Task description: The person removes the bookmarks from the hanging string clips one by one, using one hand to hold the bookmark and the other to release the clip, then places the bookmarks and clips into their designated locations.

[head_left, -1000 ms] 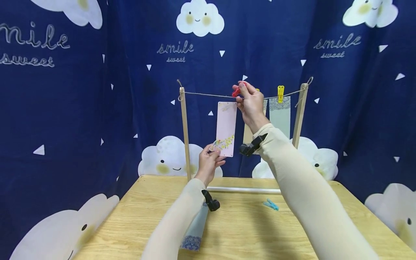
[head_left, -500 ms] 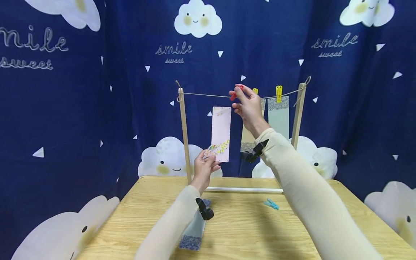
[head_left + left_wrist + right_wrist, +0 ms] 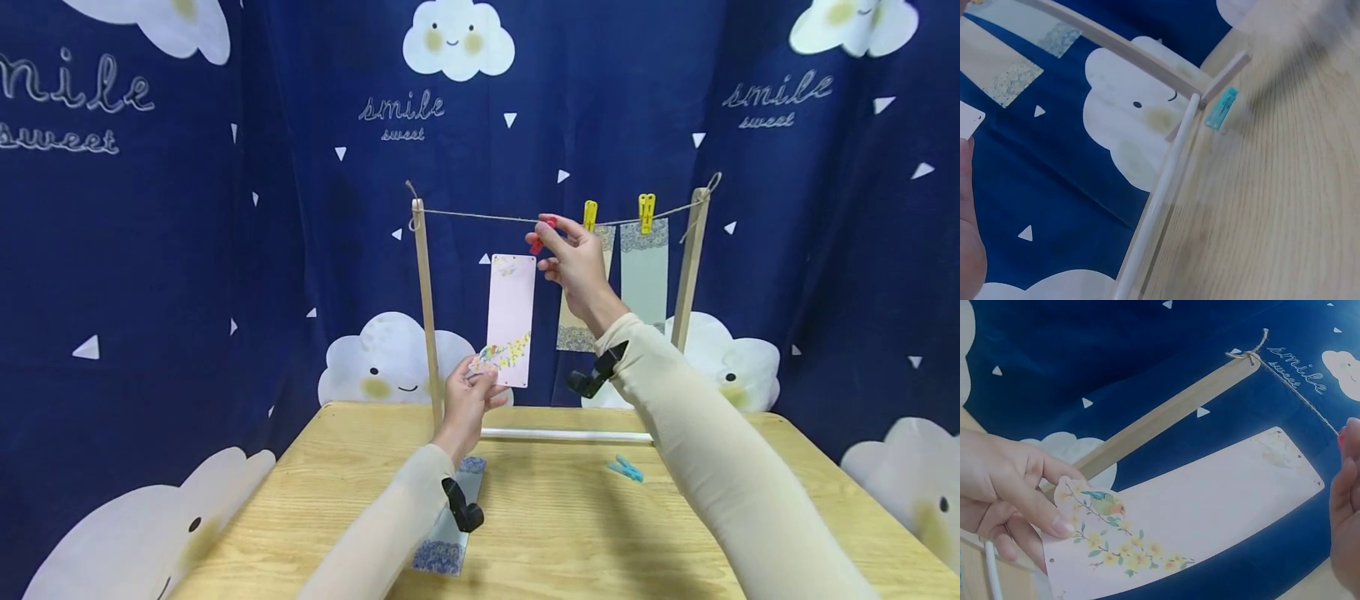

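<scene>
My left hand pinches a pale pink bookmark-like card by its lower left edge. A bird and yellow flowers decorate its lower part, as the right wrist view shows. My right hand pinches a red clothespin between thumb and fingers, just below the string. The card's top edge is beneath the string and apart from it, left of the right hand. Only a corner of the card shows in the left wrist view. Fingers hide much of the clothespin.
Yellow clothespins hold a beige card and a pale green card on the string. Wooden posts carry the string, with a white rod at the base. A blue clothespin and a lace-patterned card lie on the table.
The pink card and my left hand have moved down and slightly left, away from the string. My right hand has lowered with the red clothespin, uncovering a yellow clothespin behind it.
</scene>
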Tool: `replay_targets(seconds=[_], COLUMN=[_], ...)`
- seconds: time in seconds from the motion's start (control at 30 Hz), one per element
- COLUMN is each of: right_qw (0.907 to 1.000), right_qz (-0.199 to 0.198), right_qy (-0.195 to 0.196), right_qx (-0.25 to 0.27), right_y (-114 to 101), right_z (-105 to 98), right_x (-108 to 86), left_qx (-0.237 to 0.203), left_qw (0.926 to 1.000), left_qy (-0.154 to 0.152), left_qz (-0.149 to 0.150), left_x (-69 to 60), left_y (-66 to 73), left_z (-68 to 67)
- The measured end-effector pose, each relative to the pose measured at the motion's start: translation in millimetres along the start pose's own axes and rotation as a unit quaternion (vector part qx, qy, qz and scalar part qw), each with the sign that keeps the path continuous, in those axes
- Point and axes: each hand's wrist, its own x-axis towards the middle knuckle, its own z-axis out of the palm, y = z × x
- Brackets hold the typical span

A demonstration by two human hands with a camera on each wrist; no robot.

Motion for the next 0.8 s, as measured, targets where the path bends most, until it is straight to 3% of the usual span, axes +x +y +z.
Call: replay_targets(seconds=[0.3,0.57,0.8], right_qw=[0.9998,0.9997,0.9987], right_qz=[-0.008,0.003,0.005], right_qy=[-0.015,-0.012,-0.016], right_qx=[-0.009,-0.018,-0.047], right_y=[3,3,2], right_z=[-1,-14,-28], right_x=[-11.8,-26.4,-39.1], left_qx=[0.000,0.002,0.019], left_qw=[0.9999,0.9997,0.9998], left_qy=[0.012,0.024,0.011], left_qz=[0.000,-0.008,-0.004], left_x=[-7.6,-15.8,-26.4], left_y=[1.4,5.3,6.6], left_z=[1.7,-1.9,-4.1])
